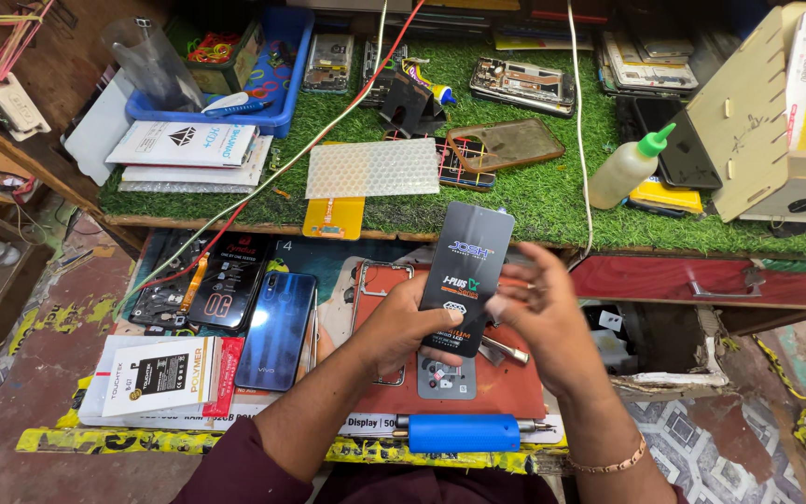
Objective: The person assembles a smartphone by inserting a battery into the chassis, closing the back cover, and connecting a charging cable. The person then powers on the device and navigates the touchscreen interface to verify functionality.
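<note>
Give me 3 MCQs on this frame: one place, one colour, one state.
1. Where does the blue tool lie?
A. near edge of the bench, below the hands
B. on the green turf
C. in the blue tray

2. What colour is the squeeze bottle's cap?
A. red
B. green
C. black

3. What is the left hand doing?
A. resting flat
B. holding a dark flat packet
C. gripping the bottle

Answers: 1 A, it lies along the front edge; 2 B, the nozzle cap is green; 3 B, its fingers wrap the packet, with the blurred right hand at the packet's edge.
</note>
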